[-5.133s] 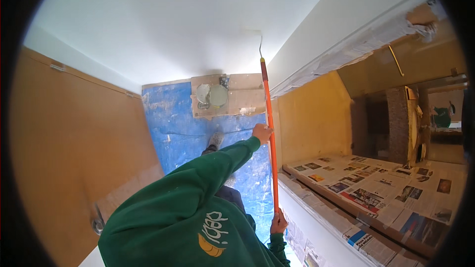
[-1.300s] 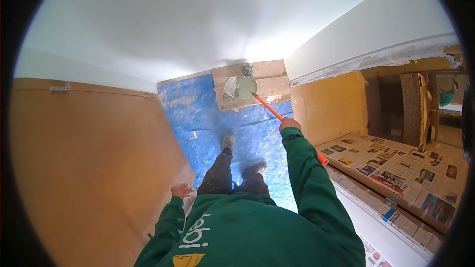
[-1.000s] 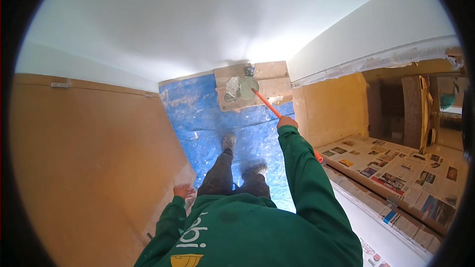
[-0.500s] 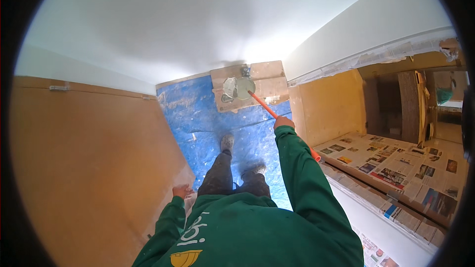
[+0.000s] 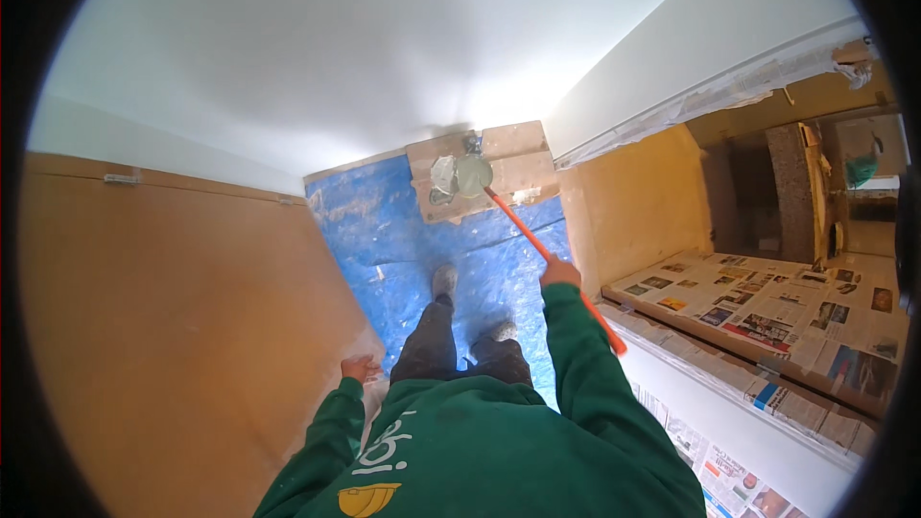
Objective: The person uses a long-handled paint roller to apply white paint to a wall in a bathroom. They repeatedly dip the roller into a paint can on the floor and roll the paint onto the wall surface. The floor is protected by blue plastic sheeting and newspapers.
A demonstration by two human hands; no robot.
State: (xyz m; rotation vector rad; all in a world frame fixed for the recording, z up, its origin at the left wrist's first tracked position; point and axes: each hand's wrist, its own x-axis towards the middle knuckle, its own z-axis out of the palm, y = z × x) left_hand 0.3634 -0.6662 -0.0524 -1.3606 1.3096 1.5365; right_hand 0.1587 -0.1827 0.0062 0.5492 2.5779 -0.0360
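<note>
My right hand (image 5: 560,273) is closed around a long orange pole (image 5: 519,226), which slants from lower right toward the wall. Its far end is at the near rim of a round container of pale grey-green liquid (image 5: 472,176); whether a tool head sits under the liquid is hidden. A crumpled whitish plastic piece (image 5: 442,174) lies at the container's left. Both rest on a flattened cardboard sheet (image 5: 523,151). My left hand (image 5: 360,367) hangs low beside a brown board (image 5: 182,317), fingers apart, with pale translucent sheeting (image 5: 376,398) just below it.
A paint-spotted blue tarp (image 5: 350,221) covers the floor under my shoes. A white wall (image 5: 384,58) rises ahead. On the right are a newspaper-covered ledge (image 5: 748,302), a masked white panel edge (image 5: 729,120) and a brown opening with shelving (image 5: 791,192).
My right hand has drawn back toward me and slightly right, pulling the orange pole with it. The pole's far end has shifted from over the liquid to the near rim.
</note>
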